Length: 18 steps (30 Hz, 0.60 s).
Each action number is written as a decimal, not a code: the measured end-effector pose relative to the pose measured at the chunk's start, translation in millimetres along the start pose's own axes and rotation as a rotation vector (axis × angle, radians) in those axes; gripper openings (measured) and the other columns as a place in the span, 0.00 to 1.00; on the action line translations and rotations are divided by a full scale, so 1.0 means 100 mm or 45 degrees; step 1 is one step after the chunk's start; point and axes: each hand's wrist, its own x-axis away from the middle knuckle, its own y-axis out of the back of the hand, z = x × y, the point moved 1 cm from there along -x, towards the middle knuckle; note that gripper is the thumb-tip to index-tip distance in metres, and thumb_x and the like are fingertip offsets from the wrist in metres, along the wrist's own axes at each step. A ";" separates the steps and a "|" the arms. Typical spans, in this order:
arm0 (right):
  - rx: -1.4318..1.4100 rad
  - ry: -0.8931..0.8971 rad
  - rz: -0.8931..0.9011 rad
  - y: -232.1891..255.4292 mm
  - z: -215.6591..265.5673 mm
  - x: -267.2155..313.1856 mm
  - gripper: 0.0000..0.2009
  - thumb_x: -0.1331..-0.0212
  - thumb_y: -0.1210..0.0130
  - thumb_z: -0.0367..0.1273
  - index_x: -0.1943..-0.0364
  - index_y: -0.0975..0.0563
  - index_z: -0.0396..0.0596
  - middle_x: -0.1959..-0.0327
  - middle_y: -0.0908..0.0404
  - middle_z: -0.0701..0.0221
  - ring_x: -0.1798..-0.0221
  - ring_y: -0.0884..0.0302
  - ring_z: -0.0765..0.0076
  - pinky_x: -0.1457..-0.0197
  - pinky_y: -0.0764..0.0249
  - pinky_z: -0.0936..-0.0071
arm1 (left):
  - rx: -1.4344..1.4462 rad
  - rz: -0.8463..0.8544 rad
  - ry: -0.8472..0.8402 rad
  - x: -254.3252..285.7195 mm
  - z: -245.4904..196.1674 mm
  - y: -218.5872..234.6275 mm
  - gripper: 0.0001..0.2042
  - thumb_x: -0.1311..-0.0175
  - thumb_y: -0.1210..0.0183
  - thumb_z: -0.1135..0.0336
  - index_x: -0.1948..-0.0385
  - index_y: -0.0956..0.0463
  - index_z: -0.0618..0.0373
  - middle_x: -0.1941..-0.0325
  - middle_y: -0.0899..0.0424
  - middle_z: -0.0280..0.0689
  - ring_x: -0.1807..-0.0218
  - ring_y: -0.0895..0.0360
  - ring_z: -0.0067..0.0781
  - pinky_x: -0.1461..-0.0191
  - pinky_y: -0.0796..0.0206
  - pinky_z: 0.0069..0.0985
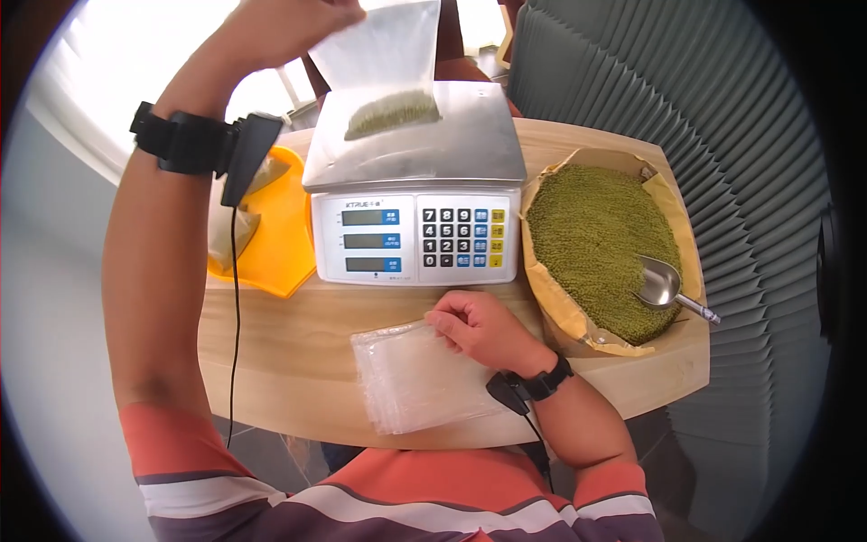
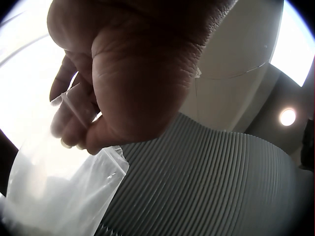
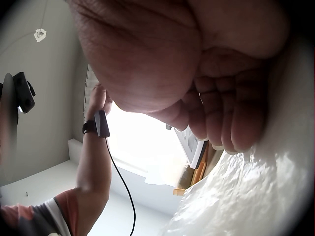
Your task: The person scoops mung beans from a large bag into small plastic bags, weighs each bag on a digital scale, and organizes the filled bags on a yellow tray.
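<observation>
High over the back of the scale, my left hand (image 1: 293, 32) pinches the top of a clear plastic bag (image 1: 384, 59). Small green beans (image 1: 393, 114) lie in the bottom of this bag, which hangs against the metal pan (image 1: 334, 167). In the left wrist view, thumb and fingertips (image 2: 93, 140) close on the bag's upper edge. My right hand (image 1: 479, 327) rests loosely curled at the upper edge of a stack of flat clear plastic bags (image 1: 415, 384). The right wrist view shows its fingertips (image 3: 216, 145) right at the crinkled plastic (image 3: 246, 196).
The white digital scale (image 1: 415, 239) stands mid-table. Right of it, a metal scoop (image 1: 659, 285) sits in an open sack (image 1: 546, 275) of green beans. An orange tray (image 1: 289, 262) with filled bags (image 1: 230, 230) is at left. A grey pleated curtain (image 1: 623, 63) hangs behind.
</observation>
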 end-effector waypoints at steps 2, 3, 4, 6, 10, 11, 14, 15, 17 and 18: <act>-0.017 -0.023 -0.013 0.00 -0.01 -0.01 0.11 0.21 0.38 0.35 0.61 0.16 0.41 0.73 0.21 0.78 0.70 0.28 0.83 0.66 0.29 0.77 | -0.052 -0.061 0.046 0.15 -0.08 0.26 0.10 0.31 0.33 0.65 0.66 0.11 0.63 0.70 0.11 0.39 0.66 0.17 0.30 0.60 0.24 0.31; -0.025 -0.021 0.003 0.00 -0.02 -0.01 0.11 0.21 0.38 0.35 0.61 0.16 0.41 0.73 0.21 0.78 0.70 0.28 0.83 0.66 0.29 0.77 | -0.093 -0.093 0.170 0.20 -0.08 0.35 0.11 0.31 0.33 0.64 0.67 0.12 0.65 0.70 0.10 0.40 0.65 0.17 0.29 0.60 0.25 0.30; -0.020 -0.026 -0.002 0.00 -0.03 -0.02 0.11 0.21 0.38 0.35 0.61 0.16 0.41 0.73 0.21 0.78 0.70 0.27 0.83 0.66 0.28 0.77 | -0.083 -0.090 0.197 0.14 0.18 0.42 0.12 0.31 0.33 0.63 0.68 0.11 0.64 0.70 0.10 0.39 0.65 0.16 0.28 0.59 0.25 0.30; -0.023 -0.030 0.000 0.00 -0.03 -0.01 0.11 0.21 0.38 0.35 0.60 0.16 0.41 0.72 0.21 0.78 0.70 0.27 0.83 0.66 0.28 0.77 | -0.081 -0.059 0.275 0.29 0.20 0.58 0.09 0.29 0.33 0.67 0.65 0.15 0.64 0.68 0.10 0.38 0.65 0.16 0.26 0.59 0.25 0.26; -0.012 -0.011 0.003 0.01 -0.03 -0.02 0.12 0.20 0.38 0.36 0.60 0.17 0.41 0.72 0.20 0.78 0.70 0.25 0.82 0.66 0.27 0.77 | -0.231 0.054 0.070 0.32 1.17 0.64 0.13 0.25 0.37 0.55 0.63 0.14 0.55 0.65 0.12 0.34 0.59 0.16 0.26 0.53 0.26 0.28; -0.017 -0.018 0.004 0.00 -0.03 -0.02 0.12 0.20 0.38 0.36 0.60 0.17 0.41 0.71 0.20 0.78 0.71 0.25 0.82 0.66 0.26 0.77 | -0.186 0.079 0.138 0.38 1.20 0.60 0.13 0.26 0.37 0.53 0.63 0.15 0.53 0.67 0.12 0.32 0.61 0.16 0.24 0.56 0.28 0.27; -0.039 -0.016 0.001 0.00 -0.04 -0.02 0.12 0.20 0.38 0.36 0.60 0.17 0.41 0.71 0.20 0.77 0.71 0.25 0.82 0.66 0.26 0.77 | -0.156 0.110 0.306 0.55 1.36 0.42 0.12 0.28 0.37 0.56 0.60 0.13 0.54 0.69 0.12 0.32 0.65 0.16 0.23 0.62 0.28 0.24; -0.040 -0.016 0.003 0.00 -0.05 -0.02 0.12 0.20 0.38 0.36 0.60 0.17 0.41 0.71 0.20 0.77 0.71 0.25 0.82 0.66 0.26 0.77 | -0.137 0.150 0.349 0.59 1.44 0.37 0.12 0.28 0.37 0.56 0.60 0.13 0.55 0.69 0.12 0.32 0.65 0.16 0.23 0.61 0.27 0.25; -0.053 -0.016 0.002 0.01 -0.07 -0.02 0.12 0.20 0.38 0.36 0.59 0.17 0.40 0.71 0.19 0.77 0.71 0.25 0.82 0.66 0.26 0.77 | -0.095 0.218 0.414 0.69 1.51 0.28 0.12 0.26 0.37 0.59 0.58 0.13 0.60 0.68 0.11 0.35 0.64 0.16 0.25 0.58 0.24 0.27; -0.054 -0.016 0.003 0.01 -0.06 -0.02 0.12 0.20 0.38 0.36 0.59 0.17 0.40 0.71 0.19 0.77 0.71 0.25 0.82 0.66 0.26 0.77 | -0.095 0.219 0.415 0.72 1.63 0.23 0.12 0.26 0.37 0.59 0.58 0.13 0.60 0.68 0.11 0.35 0.64 0.16 0.25 0.58 0.24 0.27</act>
